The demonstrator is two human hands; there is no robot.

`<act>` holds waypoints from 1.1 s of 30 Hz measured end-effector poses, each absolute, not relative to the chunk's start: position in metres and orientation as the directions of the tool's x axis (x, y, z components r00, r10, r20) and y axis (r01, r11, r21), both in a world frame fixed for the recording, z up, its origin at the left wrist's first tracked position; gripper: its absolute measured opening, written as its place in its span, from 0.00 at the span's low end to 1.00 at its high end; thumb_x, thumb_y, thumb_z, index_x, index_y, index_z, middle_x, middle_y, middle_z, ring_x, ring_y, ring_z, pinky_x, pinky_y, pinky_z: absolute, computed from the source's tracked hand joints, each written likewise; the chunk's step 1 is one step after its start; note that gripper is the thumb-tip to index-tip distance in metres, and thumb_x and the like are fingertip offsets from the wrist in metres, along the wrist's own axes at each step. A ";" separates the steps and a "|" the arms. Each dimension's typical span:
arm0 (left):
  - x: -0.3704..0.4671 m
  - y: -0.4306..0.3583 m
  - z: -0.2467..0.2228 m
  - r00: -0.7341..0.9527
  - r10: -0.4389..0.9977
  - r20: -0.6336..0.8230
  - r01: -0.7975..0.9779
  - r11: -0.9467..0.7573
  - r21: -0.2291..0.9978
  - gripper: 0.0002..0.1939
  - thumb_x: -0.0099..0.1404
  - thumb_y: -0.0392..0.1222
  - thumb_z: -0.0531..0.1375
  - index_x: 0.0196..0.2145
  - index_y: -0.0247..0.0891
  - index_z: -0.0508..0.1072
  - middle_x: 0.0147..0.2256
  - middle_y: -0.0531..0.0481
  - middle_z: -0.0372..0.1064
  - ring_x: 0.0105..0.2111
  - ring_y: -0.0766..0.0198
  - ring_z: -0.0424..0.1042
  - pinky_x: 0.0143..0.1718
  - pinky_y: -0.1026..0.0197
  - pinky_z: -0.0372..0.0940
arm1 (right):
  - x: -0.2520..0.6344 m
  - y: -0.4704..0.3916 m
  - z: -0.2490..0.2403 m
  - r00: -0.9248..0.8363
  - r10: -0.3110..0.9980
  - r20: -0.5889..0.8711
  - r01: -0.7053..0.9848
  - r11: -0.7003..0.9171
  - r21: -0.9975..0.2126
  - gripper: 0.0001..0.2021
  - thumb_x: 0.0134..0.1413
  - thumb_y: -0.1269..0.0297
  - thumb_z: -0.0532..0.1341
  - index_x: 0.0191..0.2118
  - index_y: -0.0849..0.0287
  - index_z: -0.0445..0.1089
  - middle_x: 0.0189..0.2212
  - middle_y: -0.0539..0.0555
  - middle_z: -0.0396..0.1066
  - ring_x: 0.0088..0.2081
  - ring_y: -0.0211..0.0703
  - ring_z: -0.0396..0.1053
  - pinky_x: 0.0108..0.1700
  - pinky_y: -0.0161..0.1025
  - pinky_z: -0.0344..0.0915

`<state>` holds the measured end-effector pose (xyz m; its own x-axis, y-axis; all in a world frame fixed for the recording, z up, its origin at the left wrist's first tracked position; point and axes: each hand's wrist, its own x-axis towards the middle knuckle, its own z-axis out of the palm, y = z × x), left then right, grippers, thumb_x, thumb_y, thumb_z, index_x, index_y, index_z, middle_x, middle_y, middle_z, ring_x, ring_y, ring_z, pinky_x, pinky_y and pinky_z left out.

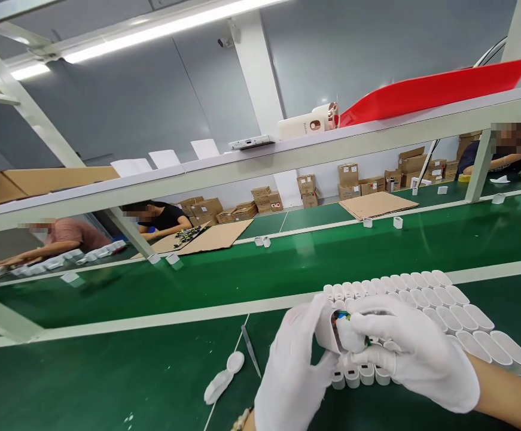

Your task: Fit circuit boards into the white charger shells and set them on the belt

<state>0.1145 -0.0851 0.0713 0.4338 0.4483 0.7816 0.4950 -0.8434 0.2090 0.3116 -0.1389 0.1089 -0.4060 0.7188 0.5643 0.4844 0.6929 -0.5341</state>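
Note:
My left hand [291, 365], in a white glove, grips a small white plastic housing [325, 333] from its left side. My right hand [413, 341], gloved too, has its fingertips closed at the housing's open end. A small part with blue, green and copper-coloured bits [341, 315] shows between the hands at that opening. The right fingers partly cover this part, so its full shape is hidden. Beneath and beyond my hands, several rows of white oval housings [479, 317] stand on the green work surface.
Metal tweezers [251, 351] and white rounded pieces [219, 386] lie left of my hands. Beyond runs a green belt [305, 257] with a few white housings along its far edge. A shelf [224, 170] crosses overhead, bearing a red tray [435, 90]. Other people sit across the line.

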 end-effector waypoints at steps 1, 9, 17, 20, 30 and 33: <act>0.114 -0.085 0.072 0.436 0.456 0.776 0.505 -0.837 0.209 0.35 0.60 0.30 0.60 0.63 0.48 0.57 0.48 0.46 0.74 0.49 0.53 0.74 0.43 0.54 0.75 | 0.312 -0.139 0.108 -0.419 0.708 0.569 0.480 0.704 -0.523 0.12 0.61 0.77 0.60 0.29 0.57 0.60 0.30 0.47 0.63 0.32 0.36 0.60 0.36 0.33 0.60; 0.115 -0.086 0.075 0.461 0.437 0.773 0.511 -0.843 0.172 0.29 0.62 0.29 0.55 0.61 0.42 0.60 0.48 0.44 0.74 0.49 0.58 0.74 0.47 0.56 0.73 | 0.311 -0.146 0.101 -0.404 0.774 0.488 0.575 0.630 -0.523 0.09 0.67 0.74 0.50 0.34 0.56 0.58 0.33 0.49 0.61 0.33 0.37 0.59 0.34 0.35 0.58; 0.113 -0.085 0.072 0.490 0.440 0.752 0.473 -0.859 0.194 0.31 0.60 0.27 0.58 0.61 0.41 0.60 0.49 0.45 0.74 0.50 0.59 0.73 0.49 0.58 0.72 | 0.312 -0.145 0.095 -0.415 0.784 0.462 0.658 0.609 -0.443 0.08 0.68 0.69 0.51 0.34 0.56 0.59 0.35 0.50 0.62 0.34 0.39 0.58 0.35 0.37 0.58; 0.113 -0.084 0.071 0.498 0.467 0.731 0.430 -0.865 0.260 0.32 0.60 0.28 0.59 0.60 0.43 0.61 0.49 0.46 0.74 0.51 0.59 0.72 0.51 0.58 0.71 | 0.310 -0.143 0.100 -0.444 0.759 0.477 0.648 0.639 -0.414 0.05 0.65 0.63 0.59 0.37 0.56 0.64 0.38 0.52 0.65 0.35 0.40 0.61 0.35 0.38 0.61; 0.115 -0.086 0.061 0.602 0.544 0.584 0.205 -0.813 0.545 0.39 0.55 0.26 0.58 0.62 0.49 0.58 0.55 0.48 0.70 0.54 0.56 0.71 0.56 0.52 0.68 | 0.301 -0.145 0.096 -0.083 0.936 0.343 0.376 0.348 -0.859 0.20 0.51 0.64 0.67 0.51 0.54 0.68 0.46 0.55 0.69 0.41 0.44 0.70 0.43 0.42 0.70; 0.117 -0.082 0.050 0.658 0.517 0.548 0.123 -0.792 0.599 0.39 0.57 0.29 0.61 0.64 0.47 0.56 0.52 0.46 0.73 0.50 0.53 0.74 0.52 0.50 0.71 | 0.299 -0.144 0.103 -0.134 0.985 0.108 0.331 0.147 -0.932 0.14 0.48 0.61 0.68 0.42 0.58 0.72 0.39 0.54 0.71 0.37 0.44 0.70 0.38 0.40 0.69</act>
